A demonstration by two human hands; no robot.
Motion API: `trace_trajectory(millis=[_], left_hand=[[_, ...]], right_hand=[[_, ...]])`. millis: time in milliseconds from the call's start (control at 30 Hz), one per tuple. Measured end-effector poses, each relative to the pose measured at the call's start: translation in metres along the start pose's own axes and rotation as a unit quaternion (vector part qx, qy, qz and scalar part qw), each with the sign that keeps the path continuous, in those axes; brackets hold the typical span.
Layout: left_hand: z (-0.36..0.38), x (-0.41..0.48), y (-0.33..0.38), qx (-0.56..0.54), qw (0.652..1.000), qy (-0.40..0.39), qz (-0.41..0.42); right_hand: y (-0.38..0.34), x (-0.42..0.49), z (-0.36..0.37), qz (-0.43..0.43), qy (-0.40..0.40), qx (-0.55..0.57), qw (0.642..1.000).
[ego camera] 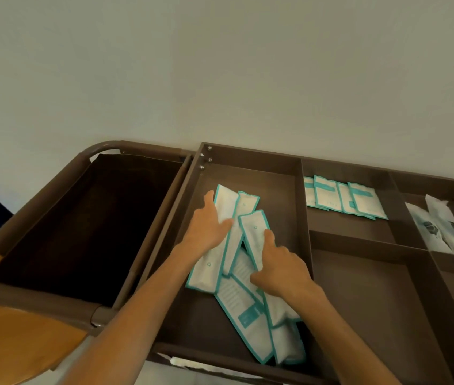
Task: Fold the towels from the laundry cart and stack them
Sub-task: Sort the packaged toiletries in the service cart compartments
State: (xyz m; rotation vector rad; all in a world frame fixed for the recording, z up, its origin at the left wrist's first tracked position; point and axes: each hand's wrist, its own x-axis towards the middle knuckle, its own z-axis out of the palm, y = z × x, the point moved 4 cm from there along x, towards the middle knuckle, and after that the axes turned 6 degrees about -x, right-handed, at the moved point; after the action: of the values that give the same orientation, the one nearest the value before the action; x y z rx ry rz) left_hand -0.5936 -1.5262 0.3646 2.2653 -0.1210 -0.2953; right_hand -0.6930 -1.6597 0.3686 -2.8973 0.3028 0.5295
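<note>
No towel visible here. Both hands are in the big left compartment of the cart's (36, 198) top tray (250, 154), on a loose fan of white packets (243, 304) with teal edges

Left hand (206, 226): palm down, fingers straight, flat on the far packets, holding nothing. It looks like it's pinning or sliding them

Right hand (282, 269): forefinger laid along a nearer packet, other fingers bent. Can't tell if it grips one or just pushes

My read: tidying or clearing the packets, so folding hasn't begun. They overlap at odd angles, and the wrappers look slick, so they'll likely skate over each other if shoved

The dark bag (81, 223) at the cart's left end is where towels would be, but the inside is too dark to see

Back compartment holds a neat row of smaller sachets (359, 201). Far right compartment has clear-wrapped items (439, 229)

Pale strip (192, 364) under the tray's near edge, can't tell what it is
</note>
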Motion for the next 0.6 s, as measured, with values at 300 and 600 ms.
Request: trace_trajectory(millis=[300,600], left_hand=[[-0.005,0.013,0.011,0.042,0.998,0.035,0.042],[0.022,0.006,0.013,0.28,0.956,-0.059,0.059]], right_hand=[[0.008,0.01,-0.026,-0.001,0.113,0.146,0.983],[0.015,0.023,-0.02,0.01,0.091,0.209,0.974]])
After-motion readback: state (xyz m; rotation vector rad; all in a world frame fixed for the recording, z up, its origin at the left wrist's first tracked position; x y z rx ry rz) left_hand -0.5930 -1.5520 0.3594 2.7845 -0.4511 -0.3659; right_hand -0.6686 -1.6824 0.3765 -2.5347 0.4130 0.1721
